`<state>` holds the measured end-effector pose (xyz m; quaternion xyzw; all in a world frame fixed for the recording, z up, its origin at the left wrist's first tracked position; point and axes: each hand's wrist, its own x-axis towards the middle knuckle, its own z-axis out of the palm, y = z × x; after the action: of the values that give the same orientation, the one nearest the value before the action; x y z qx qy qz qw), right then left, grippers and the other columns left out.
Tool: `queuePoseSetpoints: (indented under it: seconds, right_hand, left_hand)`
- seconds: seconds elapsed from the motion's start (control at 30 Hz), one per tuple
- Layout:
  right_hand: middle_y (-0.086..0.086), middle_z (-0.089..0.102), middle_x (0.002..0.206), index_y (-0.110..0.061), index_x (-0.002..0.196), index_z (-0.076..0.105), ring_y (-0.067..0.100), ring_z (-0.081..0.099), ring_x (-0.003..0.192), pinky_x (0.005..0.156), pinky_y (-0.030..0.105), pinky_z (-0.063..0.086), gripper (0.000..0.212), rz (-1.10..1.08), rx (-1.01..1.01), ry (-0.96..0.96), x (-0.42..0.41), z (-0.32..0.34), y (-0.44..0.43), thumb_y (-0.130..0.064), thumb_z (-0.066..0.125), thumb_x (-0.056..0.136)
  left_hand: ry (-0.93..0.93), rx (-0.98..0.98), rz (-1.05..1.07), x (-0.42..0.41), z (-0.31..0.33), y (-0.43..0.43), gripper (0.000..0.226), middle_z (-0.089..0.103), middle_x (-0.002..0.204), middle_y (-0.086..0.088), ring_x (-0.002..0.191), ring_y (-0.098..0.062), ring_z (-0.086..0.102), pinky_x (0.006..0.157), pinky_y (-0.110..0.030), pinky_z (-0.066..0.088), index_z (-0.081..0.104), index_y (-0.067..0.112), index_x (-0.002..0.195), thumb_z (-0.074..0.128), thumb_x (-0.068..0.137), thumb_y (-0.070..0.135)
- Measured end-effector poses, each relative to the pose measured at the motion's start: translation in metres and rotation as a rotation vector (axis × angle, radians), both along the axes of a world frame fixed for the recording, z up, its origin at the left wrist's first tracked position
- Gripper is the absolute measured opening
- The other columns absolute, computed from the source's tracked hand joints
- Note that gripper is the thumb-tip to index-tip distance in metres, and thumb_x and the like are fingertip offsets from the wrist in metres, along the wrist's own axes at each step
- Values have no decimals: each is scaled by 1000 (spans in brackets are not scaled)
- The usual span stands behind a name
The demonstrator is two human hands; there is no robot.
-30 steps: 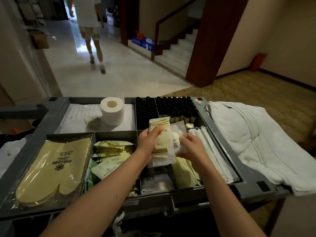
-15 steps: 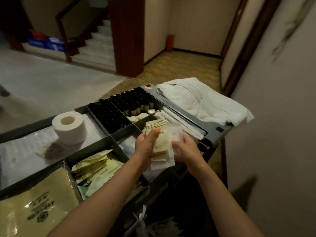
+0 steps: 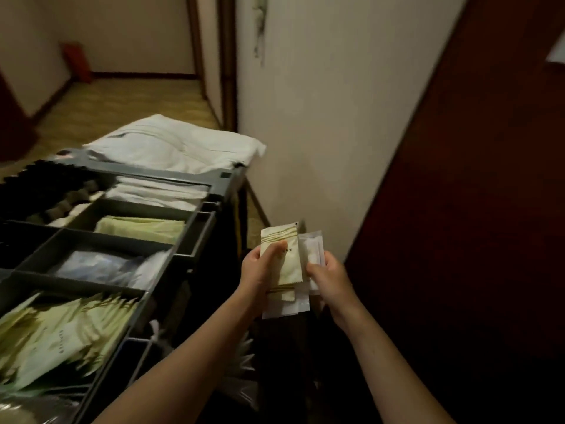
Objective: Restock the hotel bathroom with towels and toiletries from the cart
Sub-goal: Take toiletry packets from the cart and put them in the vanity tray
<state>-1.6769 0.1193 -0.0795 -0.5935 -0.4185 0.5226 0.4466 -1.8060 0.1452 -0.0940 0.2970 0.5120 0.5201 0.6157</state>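
I hold a small stack of toiletry packets, pale yellow sachets in front and clear-wrapped white ones behind, off the right side of the grey cart. My left hand grips the stack with the thumb across the front sachet. My right hand pinches the white packets at the stack's right edge. White folded towels lie on the cart's far end. The cart's compartments hold more yellow sachets, green-yellow packets and clear bags.
A cream wall stands straight ahead, with a dark red-brown door to the right. Small black-capped bottles fill the cart's far left compartment. A carpeted corridor runs behind the cart toward a red object by the far wall.
The view has swung right, away from the lobby and stairs toward the wall and door. Both hands, still holding the packets, have moved off the cart tray to its right side.
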Motion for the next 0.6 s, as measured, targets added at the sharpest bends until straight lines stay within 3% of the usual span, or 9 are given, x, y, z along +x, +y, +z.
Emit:
queuePoseSetpoints:
  seconds: [0.07,0.17,0.27,0.4,0.6]
  right_hand:
    - [10,74,100,-9,109,66,24,72,90,63,29,57,29,-73,-4,-7,28,-3,-21,3,48,90]
    - [11,72,104,-7,114,63,23,70,93,62,25,55,30,-173,-13,-8,68,-8,-56,3,46,90]
    - [9,71,108,-10,117,61,22,70,96,70,29,58,31,-264,-28,-18,108,-13,-97,0,46,92]
    - [4,71,106,-18,117,61,19,69,96,79,34,59,30,-362,-47,-30,163,-16,-169,-4,47,94]
    - [6,72,105,-19,112,63,20,69,94,81,40,59,33,-478,-67,-71,241,-22,-286,-1,44,92]
  left_hand:
    - [8,-15,-75,30,-2,-12,11,73,89,-14,84,-30,67,83,-48,55,71,11,93,65,88,18]
    - [18,-28,-182,73,-4,-35,14,74,91,-15,86,-31,69,83,-47,56,71,11,96,66,87,21]
    - [42,-30,-280,117,-6,-67,11,73,86,-10,78,-24,68,75,-41,57,71,15,93,65,88,22]
    - [50,-39,-415,176,-9,-125,12,73,90,-10,80,-24,68,77,-41,57,70,16,97,65,89,23]
    - [38,-65,-529,262,-11,-235,14,72,85,-8,73,-23,67,68,-36,57,68,12,99,64,89,21]
